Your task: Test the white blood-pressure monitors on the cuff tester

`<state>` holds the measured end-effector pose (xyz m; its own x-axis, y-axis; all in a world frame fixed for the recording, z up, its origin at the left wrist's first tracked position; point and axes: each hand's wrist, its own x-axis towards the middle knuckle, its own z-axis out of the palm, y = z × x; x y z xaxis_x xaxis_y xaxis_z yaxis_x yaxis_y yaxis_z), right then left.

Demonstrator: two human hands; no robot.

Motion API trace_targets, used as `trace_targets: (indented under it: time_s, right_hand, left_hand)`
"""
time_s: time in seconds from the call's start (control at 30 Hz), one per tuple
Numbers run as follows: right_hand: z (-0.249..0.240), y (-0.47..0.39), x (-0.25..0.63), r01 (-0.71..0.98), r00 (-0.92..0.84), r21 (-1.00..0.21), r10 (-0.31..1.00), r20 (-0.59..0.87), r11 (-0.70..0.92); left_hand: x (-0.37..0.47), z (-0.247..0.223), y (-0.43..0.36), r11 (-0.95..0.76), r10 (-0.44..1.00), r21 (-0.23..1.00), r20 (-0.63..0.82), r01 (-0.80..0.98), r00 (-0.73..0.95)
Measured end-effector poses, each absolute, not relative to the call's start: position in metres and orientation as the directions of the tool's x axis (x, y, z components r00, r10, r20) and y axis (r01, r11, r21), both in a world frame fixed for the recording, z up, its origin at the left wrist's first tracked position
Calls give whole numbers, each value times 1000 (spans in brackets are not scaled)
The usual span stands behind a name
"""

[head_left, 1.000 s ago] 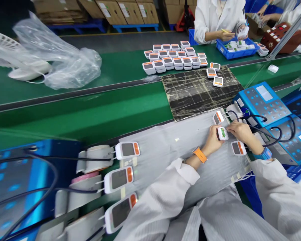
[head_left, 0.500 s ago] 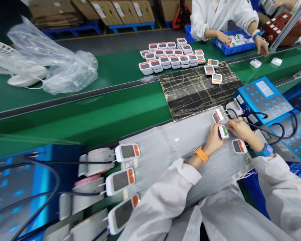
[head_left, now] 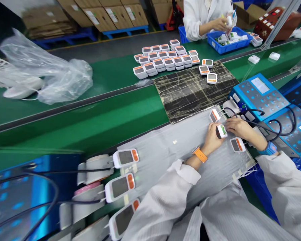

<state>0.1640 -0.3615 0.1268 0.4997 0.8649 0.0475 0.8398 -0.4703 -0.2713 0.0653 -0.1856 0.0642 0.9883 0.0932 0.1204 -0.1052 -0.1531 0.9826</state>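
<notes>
My left hand [head_left: 213, 139], with an orange watch band at its wrist, grips a small white device [head_left: 222, 131] whose green-marked side shows. Beside it, the fingers of my right hand [head_left: 238, 127] are pinched together at the device's right edge; what they hold is too small to tell. A white device with orange buttons [head_left: 214, 115] lies just above my hands, joined to a fixture by thin prongs. Another one [head_left: 237, 145] rests below my right hand. Three more devices [head_left: 125, 158] [head_left: 119, 187] [head_left: 124, 219] sit on the left, attached to white fixtures.
Blue testers with cables stand at the right [head_left: 261, 97] and left [head_left: 37, 194]. Stacked devices [head_left: 163, 60] lie on the green bench beyond a dark board [head_left: 190, 90]. Across it, a person handles parts over a blue bin [head_left: 223, 48]. A plastic bag [head_left: 65, 77] lies at the left.
The view has shifted slightly. My hands keep nearly the same pose around the device. The person across has brought both hands together above the blue bin, one holding a white part.
</notes>
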Motion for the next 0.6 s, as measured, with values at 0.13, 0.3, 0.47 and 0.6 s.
trace_targets:
  time_s: [0.13, 0.3, 0.47, 0.6]
  right_hand:
    - [128, -365, 168, 881, 405, -303, 911, 83, -364]
    - [130, -363, 166, 888, 383, -313, 918, 100, -336]
    - [132, -361, 164, 895, 365, -309, 926, 94, -321]
    - [131, -361, 162, 896, 387, -282, 915, 114, -343]
  left_hand:
    - [64, 62, -186, -144, 103, 984, 117, -101, 988]
    - [64, 60, -186, -169, 113, 977, 149, -129, 982]
    - [64, 62, -188, -229, 126, 965, 163, -131, 978]
    - [66, 67, -190, -291, 142, 945, 195, -148, 970]
